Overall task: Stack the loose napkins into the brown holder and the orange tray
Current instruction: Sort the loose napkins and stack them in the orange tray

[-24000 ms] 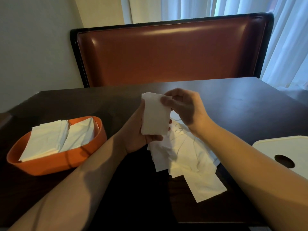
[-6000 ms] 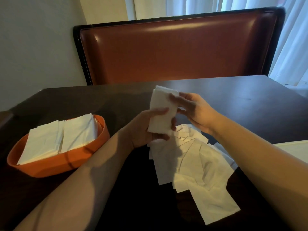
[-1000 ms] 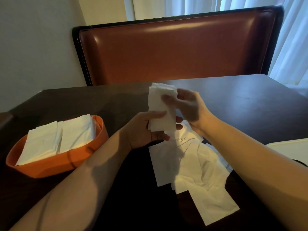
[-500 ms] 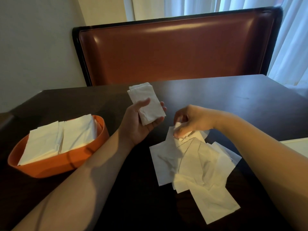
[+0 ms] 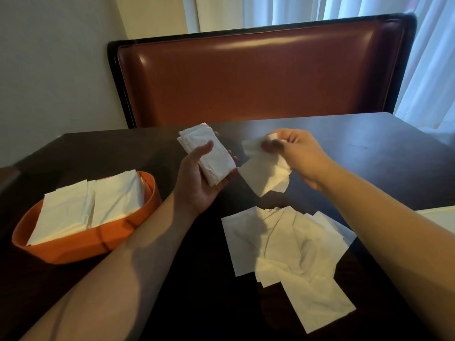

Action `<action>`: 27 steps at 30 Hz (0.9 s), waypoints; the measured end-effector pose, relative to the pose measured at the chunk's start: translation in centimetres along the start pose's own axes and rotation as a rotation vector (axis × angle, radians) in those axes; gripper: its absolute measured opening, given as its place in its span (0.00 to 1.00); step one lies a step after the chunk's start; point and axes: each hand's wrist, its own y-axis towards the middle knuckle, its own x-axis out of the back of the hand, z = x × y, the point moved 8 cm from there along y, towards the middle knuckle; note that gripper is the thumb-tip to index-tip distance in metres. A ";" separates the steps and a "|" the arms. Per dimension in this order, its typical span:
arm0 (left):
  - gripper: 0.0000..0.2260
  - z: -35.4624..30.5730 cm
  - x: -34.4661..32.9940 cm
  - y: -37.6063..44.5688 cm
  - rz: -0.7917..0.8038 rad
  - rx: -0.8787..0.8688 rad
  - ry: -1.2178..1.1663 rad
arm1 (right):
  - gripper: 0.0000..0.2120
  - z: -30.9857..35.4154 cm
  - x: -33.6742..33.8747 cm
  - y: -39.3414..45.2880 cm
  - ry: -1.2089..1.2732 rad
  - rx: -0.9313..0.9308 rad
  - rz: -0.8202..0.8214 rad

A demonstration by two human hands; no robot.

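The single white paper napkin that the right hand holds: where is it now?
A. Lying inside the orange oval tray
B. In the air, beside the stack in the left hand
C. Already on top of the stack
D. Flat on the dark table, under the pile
B: the right hand pinches the single white paper napkin above the dark table, beside the stack of folded white napkins in the left hand.

Crinkled matt paper napkins, glossy dark table, smooth orange plastic tray

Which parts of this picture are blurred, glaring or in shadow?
Head view: the right hand fingertips and its single napkin are motion-blurred; glare streaks the booth back; forearm shadows darken the table near the loose napkins; the left hand looks sharp.
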 end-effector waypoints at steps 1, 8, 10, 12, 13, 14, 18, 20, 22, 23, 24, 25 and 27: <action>0.21 0.0 0.1 0.1 -0.023 -0.007 0.013 | 0.05 0.0 0.1 -0.1 0.063 -0.010 -0.030; 0.19 0.5 0.8 0.2 -0.098 0.066 0.053 | 0.08 -1.3 0.5 0.2 0.051 -0.067 -0.122; 0.18 0.7 0.7 0.2 -0.095 0.083 0.073 | 0.08 -1.6 0.7 0.3 -0.123 -0.022 -0.184; 0.16 0.6 0.9 0.3 -0.110 0.072 0.096 | 0.05 -0.7 1.1 0.2 -0.238 0.082 -0.258; 0.16 0.5 0.9 0.3 -0.112 0.063 0.106 | 0.04 -0.1 1.3 0.1 -0.231 0.134 -0.282; 0.15 0.5 0.8 0.2 -0.114 0.056 0.117 | 0.04 0.5 1.5 0.0 -0.174 0.168 -0.292; 0.16 0.2 0.6 0.0 -0.099 0.044 0.175 | 0.08 1.8 -1.0 -0.5 0.356 0.046 0.090; 0.20 0.3 0.2 -0.2 -0.065 0.070 0.213 | 0.14 2.5 -3.2 -1.6 0.529 -0.046 0.355; 0.21 0.9 -0.1 -0.2 0.001 0.119 0.267 | 0.09 2.7 -4.1 -1.9 0.459 -0.025 0.385; 0.17 1.1 -0.1 -0.2 0.013 0.136 0.314 | 0.06 2.7 -4.1 -1.7 0.348 0.021 0.300; 0.14 1.1 -0.2 -0.3 0.020 0.151 0.346 | 0.05 2.8 -3.9 -1.6 0.243 0.067 0.191; 0.16 1.3 -0.6 -0.5 0.049 0.166 0.363 | 0.05 2.6 -3.5 -1.5 0.165 0.099 0.086; 0.26 1.9 -1.1 -0.7 0.098 0.206 0.398 | 0.06 2.3 -2.8 -1.3 0.087 0.135 -0.038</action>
